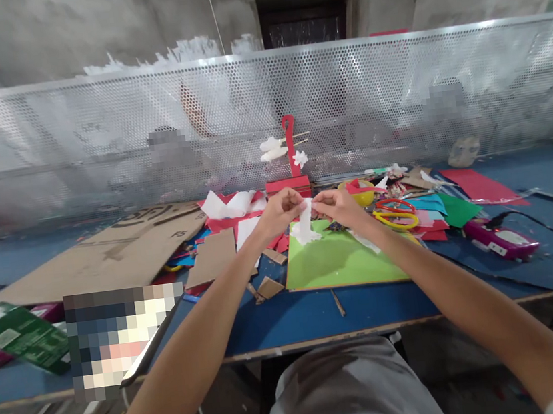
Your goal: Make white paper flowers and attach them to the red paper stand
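Above a green sheet [339, 265], inward from the near edge of the blue desk [281, 327], a white paper strip [306, 217] is being held upright in the head view. Its upper end is being pinched between the narrowed fingertips of the left hand [282, 212] and right hand [337, 206]. A two-handed shaping step is apparently being performed; light, even finger pressure is being called for. Toward the far edge, a red stand [291, 145] is being displayed.

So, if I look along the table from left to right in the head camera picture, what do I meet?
Green packet → small cardboard piece → left hand → right hand → orange and yellow loops → purple gadget.
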The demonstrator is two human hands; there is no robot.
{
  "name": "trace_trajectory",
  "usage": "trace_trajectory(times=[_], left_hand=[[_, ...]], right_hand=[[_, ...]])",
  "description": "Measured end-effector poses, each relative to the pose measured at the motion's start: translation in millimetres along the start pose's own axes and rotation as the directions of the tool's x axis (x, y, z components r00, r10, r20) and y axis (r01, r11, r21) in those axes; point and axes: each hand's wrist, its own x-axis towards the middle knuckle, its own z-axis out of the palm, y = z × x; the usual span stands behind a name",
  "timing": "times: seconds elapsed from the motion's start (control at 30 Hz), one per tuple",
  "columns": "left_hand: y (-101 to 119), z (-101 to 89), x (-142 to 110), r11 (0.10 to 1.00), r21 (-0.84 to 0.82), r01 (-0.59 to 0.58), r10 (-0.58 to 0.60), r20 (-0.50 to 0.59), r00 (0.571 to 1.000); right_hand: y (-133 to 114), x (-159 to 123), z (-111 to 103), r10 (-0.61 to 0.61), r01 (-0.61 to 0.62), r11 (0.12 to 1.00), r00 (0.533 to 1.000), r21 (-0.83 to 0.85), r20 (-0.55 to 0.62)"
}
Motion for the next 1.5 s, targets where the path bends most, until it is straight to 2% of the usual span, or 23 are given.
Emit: trace_trajectory(times=[0.73,0.9,1.1,1.3,1.5], left_hand=[[7,3.5,-1,0.999,0.042,-0.005,0.006,-0.001,1.0],[10,5.4,-1,0.989,0.147,0.005,-0.01,0.032,0.999],[3,6.6,-1,0.997,0.074,0.007,-0.015,0.108,0.994],[2,7.6,-2,0.999,0.044,0.01,-0.014,0.11,0.994],[0,7.8,-2,0.995,0.089,-0.037,0.031,0.076,0.997]], right_hand=[[-9,-3,1,-0.011,0.011,1.0,1.0,0.029,0.014],[-7,-3,2,-0.043,0.043,0.999,0.999,-0.015,-0.016],[-4,-3,1,-0.172,0.167,0.98,0.984,-0.111,-0.034],[-7,-5,1,-0.222,0.208,0.945,0.975,-0.252,-0.029],[-10,-6,1,-0.257,0.236,0.925,0.966,-0.297,-0.032]])
